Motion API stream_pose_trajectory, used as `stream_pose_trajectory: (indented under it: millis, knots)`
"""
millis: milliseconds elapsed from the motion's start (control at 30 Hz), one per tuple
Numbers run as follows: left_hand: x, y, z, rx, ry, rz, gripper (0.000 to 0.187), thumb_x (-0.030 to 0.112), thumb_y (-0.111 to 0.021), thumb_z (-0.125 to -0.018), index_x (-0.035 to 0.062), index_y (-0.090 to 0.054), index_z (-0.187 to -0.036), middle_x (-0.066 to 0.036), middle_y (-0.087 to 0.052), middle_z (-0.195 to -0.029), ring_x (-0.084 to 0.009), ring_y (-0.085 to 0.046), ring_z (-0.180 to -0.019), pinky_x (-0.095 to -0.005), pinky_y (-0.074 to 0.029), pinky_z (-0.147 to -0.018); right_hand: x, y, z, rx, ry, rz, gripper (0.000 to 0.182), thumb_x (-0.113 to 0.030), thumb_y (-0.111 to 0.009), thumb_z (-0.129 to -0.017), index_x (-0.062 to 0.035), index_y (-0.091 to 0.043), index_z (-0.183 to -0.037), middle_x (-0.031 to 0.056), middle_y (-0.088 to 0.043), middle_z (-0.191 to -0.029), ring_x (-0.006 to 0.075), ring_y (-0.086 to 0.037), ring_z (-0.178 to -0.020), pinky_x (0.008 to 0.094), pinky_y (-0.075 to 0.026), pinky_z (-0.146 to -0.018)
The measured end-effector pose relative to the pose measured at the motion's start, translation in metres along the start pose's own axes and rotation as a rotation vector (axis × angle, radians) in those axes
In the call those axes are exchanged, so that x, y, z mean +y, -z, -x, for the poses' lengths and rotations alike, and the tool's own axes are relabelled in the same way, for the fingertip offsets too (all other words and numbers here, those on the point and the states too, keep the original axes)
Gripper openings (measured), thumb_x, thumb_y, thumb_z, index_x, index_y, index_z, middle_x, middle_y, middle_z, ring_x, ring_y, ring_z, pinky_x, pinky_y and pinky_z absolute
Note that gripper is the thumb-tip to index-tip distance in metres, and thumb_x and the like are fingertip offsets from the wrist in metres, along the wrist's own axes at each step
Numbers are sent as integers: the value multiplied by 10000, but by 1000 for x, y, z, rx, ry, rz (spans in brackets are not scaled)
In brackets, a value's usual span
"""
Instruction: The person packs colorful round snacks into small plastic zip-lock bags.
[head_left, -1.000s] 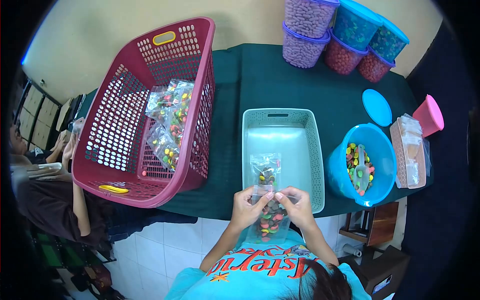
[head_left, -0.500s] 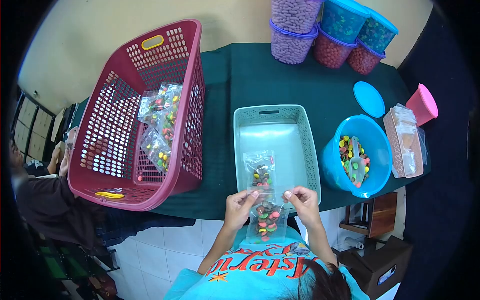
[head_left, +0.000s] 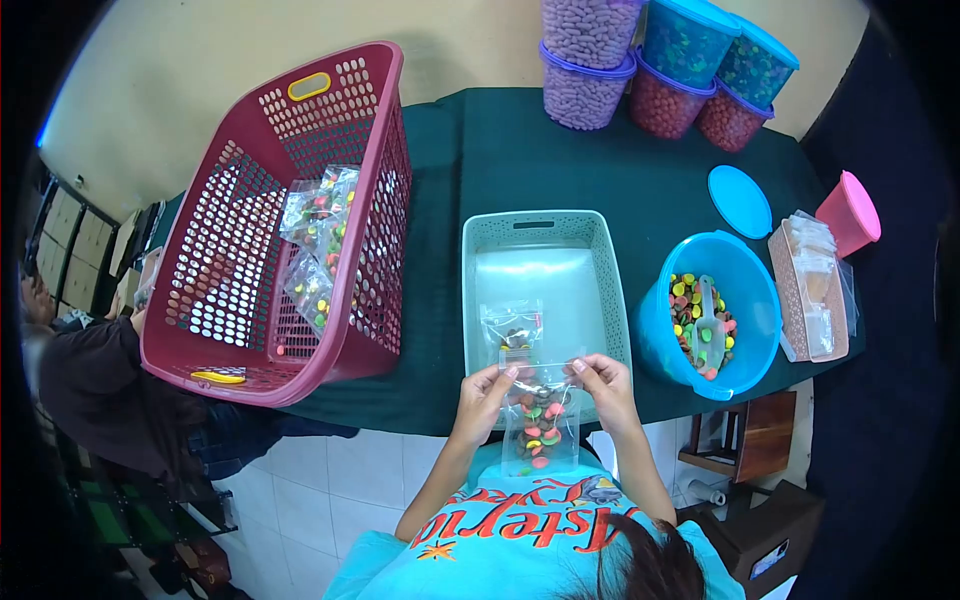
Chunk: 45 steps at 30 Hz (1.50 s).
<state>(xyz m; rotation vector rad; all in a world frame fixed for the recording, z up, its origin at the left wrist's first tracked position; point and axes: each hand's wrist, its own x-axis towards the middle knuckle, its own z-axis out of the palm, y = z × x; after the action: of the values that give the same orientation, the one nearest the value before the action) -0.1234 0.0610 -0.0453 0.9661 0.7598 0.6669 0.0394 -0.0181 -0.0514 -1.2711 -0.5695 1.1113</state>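
The held pouch (head_left: pixel 541 430) of colourful pieces hangs upright at the near edge of the green tray (head_left: pixel 545 262). That tray sits on a dark-green-covered table (head_left: pixel 435 230), between a big crimson basket (head_left: pixel 375 290) on the left and a blue bucket (head_left: pixel 762 310) on the right. The left hand (head_left: pixel 484 402) and right hand (head_left: pixel 609 392) each pinch one top corner, thumb against fingers. A clear scoop (head_left: pixel 708 335) lies in the bucket; another, smaller-looking pouch (head_left: pixel 513 325) lies inside the tray.

The basket (head_left: pixel 378 290) is maroon with 2 yellow handles (head_left: pixel 309 86); the cloth (head_left: pixel 430 190), dark green.
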Motion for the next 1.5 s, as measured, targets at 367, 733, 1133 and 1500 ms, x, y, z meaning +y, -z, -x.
stream_pose_trajectory:
  millis: [367,733,1133,1500]
  knots:
    - [-7,-30,-14,84,-35,38,205,179,-521,-866,-14,-582,-897,-82,-599,-835,-124,-581,-703,-237,-483,-576,-11,16,-14,-101,-5,126,208,-144,-553,-840,49,-609,-893,99,-633,-825,127,-588,-777,255,-465,-720]
    - [-13,-45,-45,23,26,-146,215,189,-615,-799,-8,-604,-884,-50,-603,-757,-86,-556,-613,-201,-433,-453,-23,25,-29,-144,-13,154,173,-144,-590,-818,25,-603,-853,54,-615,-771,84,-554,-687,227,-444,-620]
    - [-6,-39,-45,37,-81,-225,225,148,-555,-840,-39,-627,-940,-106,-641,-886,-134,-596,-811,-254,-460,-724,-10,25,-40,-41,-42,12,135,-138,-601,-804,-10,-624,-838,26,-603,-735,58,-508,-608,205,-402,-527]
    - [-4,-7,-63,91,-17,-282,298,152,-463,-876,-6,-536,-1118,-132,-561,-1097,-205,-517,-1035,-309,-399,-875,10,27,-64,210,-98,-120,178,-179,-482,-872,-37,-565,-805,16,-567,-735,67,-498,-656,207,-412,-579]
